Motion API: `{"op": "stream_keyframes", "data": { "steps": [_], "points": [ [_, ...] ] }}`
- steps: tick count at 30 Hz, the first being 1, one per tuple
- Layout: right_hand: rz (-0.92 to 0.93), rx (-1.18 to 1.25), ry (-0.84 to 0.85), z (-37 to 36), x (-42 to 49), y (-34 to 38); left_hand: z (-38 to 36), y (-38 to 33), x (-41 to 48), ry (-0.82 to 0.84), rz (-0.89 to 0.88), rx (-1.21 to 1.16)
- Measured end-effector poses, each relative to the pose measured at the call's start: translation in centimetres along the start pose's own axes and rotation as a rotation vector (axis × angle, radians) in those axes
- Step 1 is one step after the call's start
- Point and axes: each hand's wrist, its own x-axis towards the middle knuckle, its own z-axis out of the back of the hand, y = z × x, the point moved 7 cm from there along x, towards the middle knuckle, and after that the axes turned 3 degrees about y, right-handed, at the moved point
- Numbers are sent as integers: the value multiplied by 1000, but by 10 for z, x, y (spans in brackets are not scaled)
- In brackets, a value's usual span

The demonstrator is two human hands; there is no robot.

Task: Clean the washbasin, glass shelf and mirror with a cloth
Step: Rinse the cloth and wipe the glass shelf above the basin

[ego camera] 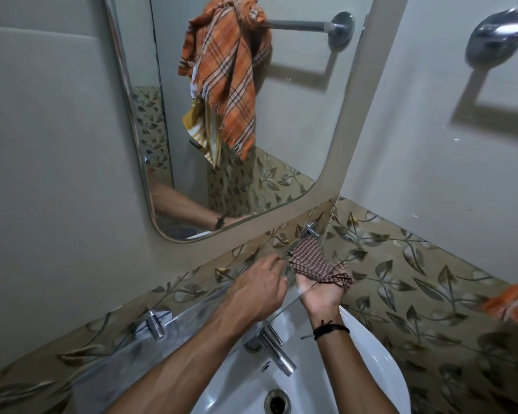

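A glass shelf point(150, 348) runs along the leaf-patterned wall above the white washbasin point(380, 380). My left hand point(260, 285) rests on top of the shelf with its fingers spread. My right hand point(322, 291) is palm up under the shelf's right end and grips a brown checked cloth point(311, 259) against the glass, near the shelf's chrome bracket point(310, 230). The mirror point(251, 121) hangs above and reflects my forearm.
A chrome tap point(277, 349) stands on the basin under the shelf, with the drain point(277, 400) below it. A second shelf bracket point(154, 322) is at the left. A towel rail point(497, 34) is on the right wall, an orange towel point(512, 300) beneath it.
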Motion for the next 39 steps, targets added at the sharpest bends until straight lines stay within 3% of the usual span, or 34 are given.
{"op": "stream_keyframes", "data": {
  "steps": [6, 11, 17, 24, 30, 39],
  "points": [
    [-27, -47, 46, -11, 4, -1, 2, 0, -1, -17, -5, -2],
    [-69, -84, -11, -1, -13, -6, 5, -1, -3, 3, 8, -13],
    [84, 3, -25, -14, 5, 31, 8, -3, -5, 2, -1, -6],
    [-36, -50, 1, -1, -18, 2, 9, -4, -5, -6, -5, -3],
    [43, 22, -5, -17, -1, 14, 11, -6, -7, -19, -8, 2],
    [32, -119, 9, 5, -32, 17, 13, -8, -8, 2, 2, 3]
  ]
}}
